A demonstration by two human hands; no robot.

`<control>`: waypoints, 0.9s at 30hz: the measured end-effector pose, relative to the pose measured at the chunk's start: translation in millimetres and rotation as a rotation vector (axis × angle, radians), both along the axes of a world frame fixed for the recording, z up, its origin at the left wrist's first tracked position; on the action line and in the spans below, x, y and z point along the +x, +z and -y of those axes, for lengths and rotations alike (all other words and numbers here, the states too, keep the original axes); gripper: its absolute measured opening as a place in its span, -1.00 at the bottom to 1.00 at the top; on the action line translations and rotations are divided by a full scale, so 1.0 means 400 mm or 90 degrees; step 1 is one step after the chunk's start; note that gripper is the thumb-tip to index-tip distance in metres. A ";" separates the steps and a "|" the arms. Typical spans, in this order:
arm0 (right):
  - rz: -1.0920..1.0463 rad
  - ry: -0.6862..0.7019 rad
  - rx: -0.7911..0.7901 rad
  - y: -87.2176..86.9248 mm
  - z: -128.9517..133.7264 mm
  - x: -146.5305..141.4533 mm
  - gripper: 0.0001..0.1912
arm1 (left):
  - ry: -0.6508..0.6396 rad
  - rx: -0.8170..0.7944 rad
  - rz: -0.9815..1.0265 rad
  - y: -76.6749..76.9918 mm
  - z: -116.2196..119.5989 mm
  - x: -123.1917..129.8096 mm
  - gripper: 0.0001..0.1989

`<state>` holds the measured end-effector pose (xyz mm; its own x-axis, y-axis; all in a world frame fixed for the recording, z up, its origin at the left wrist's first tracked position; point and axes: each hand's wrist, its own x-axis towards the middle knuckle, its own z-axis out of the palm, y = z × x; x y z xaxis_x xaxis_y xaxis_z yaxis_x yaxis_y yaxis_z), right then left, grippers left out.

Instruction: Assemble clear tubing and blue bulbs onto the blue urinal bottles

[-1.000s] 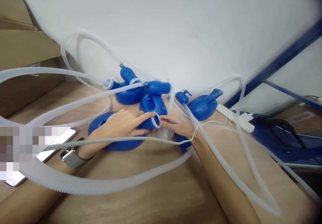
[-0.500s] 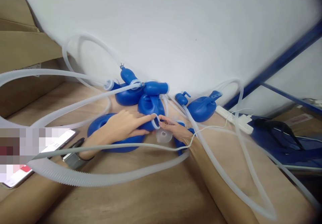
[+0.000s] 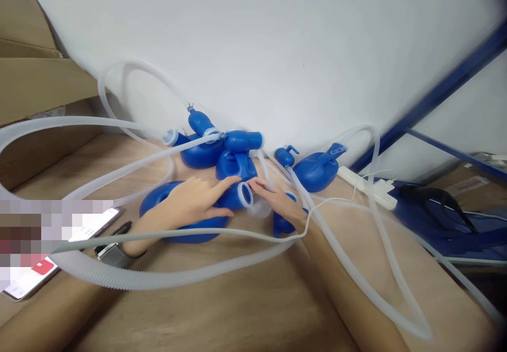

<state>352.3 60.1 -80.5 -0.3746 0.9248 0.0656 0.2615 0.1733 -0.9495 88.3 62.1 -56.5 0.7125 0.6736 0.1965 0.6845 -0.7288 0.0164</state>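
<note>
Lightness and slight give may be expected of the rounded blue plastic bottle (image 3: 212, 223) at frame centre, best taken by its white-rimmed neck (image 3: 228, 197), clasped by the left hand (image 3: 186, 201); whether the rim (image 3: 251, 198) is gripped by the right hand (image 3: 279, 201) cannot be told.

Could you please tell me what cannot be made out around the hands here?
In the head view:
Blue bottle: middle hidden by the left hand.
Clear plastic piece: partly hidden behind the right hand.
Phone: partly covered by pixelation.
Cardboard box: cut off by the left edge.
</note>
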 end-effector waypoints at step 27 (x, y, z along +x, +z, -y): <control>0.487 -0.221 0.396 0.069 0.070 -0.115 -0.16 | 0.016 -0.109 0.043 0.049 0.023 0.018 -0.26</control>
